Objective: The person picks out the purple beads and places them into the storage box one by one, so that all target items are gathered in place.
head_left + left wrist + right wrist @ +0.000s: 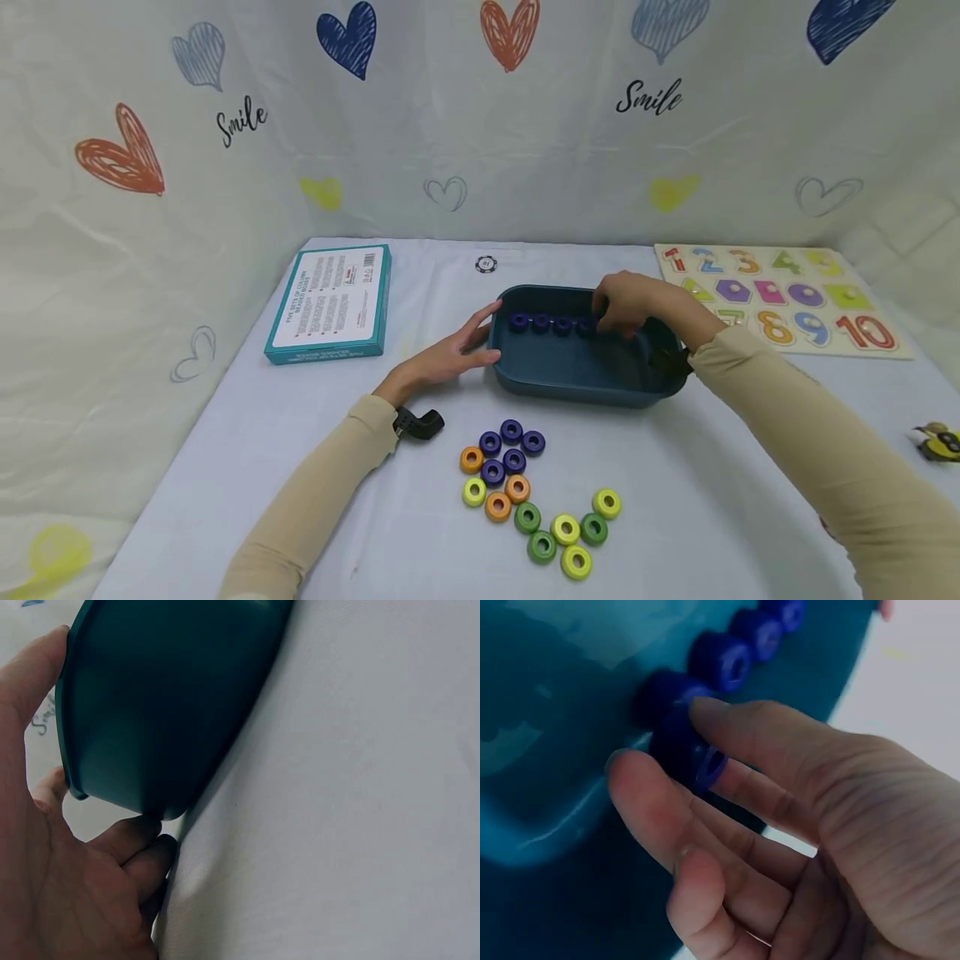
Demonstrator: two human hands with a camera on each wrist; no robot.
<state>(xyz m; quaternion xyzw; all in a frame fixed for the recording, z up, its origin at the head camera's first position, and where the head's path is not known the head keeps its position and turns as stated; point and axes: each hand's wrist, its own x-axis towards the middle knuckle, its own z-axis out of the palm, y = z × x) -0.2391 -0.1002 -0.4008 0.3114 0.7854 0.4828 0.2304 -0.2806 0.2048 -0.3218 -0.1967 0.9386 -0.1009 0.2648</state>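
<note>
My right hand (626, 302) reaches into the far right part of a dark teal tray (573, 387). Between thumb and fingers it pinches a purple ring bead (686, 754), beside the end of a row of similar purple beads (721, 661) along the tray's far wall. At the tray's left end is my left hand (446, 354), thumb and forefinger spread and touching the rim. The left wrist view shows its other fingers (127, 840) bent low by the tray's underside. The held bead is mostly hidden by my fingers in the head view.
Loose purple beads (512, 431), orange beads (497, 507), green beads (542, 547) and yellow beads (576, 562) lie in front of the tray. A teal-edged box (330, 300) lies at left, a number puzzle board (787, 300) at right. Behind the tray sits a small round chip (486, 264).
</note>
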